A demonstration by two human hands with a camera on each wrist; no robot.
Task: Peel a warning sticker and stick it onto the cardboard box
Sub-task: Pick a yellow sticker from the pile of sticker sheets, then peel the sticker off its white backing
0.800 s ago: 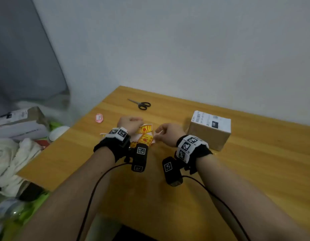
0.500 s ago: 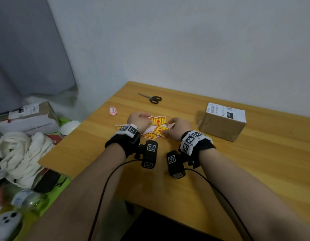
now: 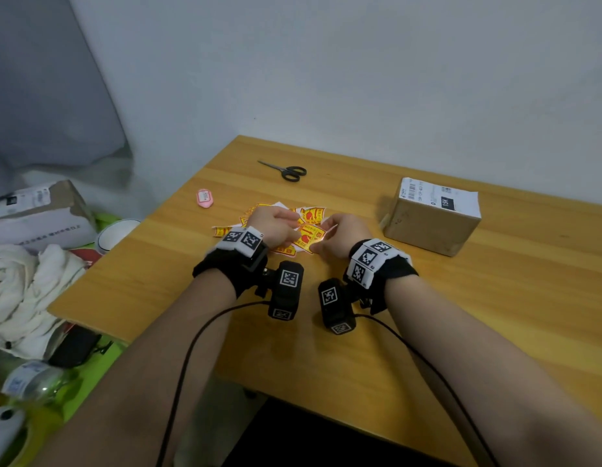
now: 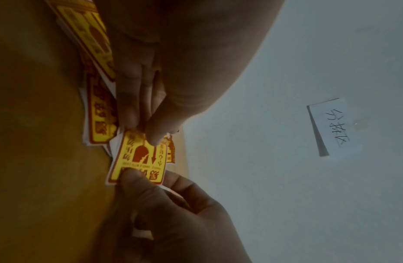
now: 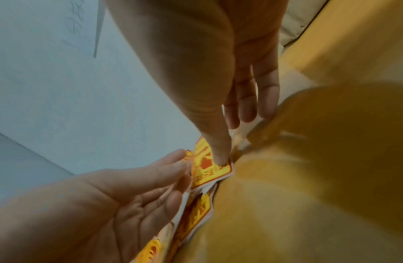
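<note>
A pile of yellow-and-red warning stickers [image 3: 308, 215] lies on the wooden table [image 3: 495, 298]. One warning sticker [image 3: 309, 235] [image 4: 139, 158] [image 5: 209, 170] is held just above the pile between both hands. My left hand [image 3: 294, 230] [image 4: 148, 133] pinches one end of it with thumb and fingers. My right hand [image 3: 318, 238] [image 5: 223, 158] pinches the opposite end, thumb on its printed face. The cardboard box [image 3: 431, 217], brown with a white label on top, stands to the right of my right hand, apart from it.
Black scissors [image 3: 286, 170] lie at the back of the table and a small pink tag [image 3: 204, 198] lies near its left edge. Left of the table sit white cloth [image 3: 20, 291], a parcel [image 3: 40, 214] and clutter. A handwritten note [image 4: 330, 126] hangs on the wall.
The head view has shifted, so everything sits a little differently in the frame. My hands have closed in on each other over the pile, and both now hold the same sticker.
</note>
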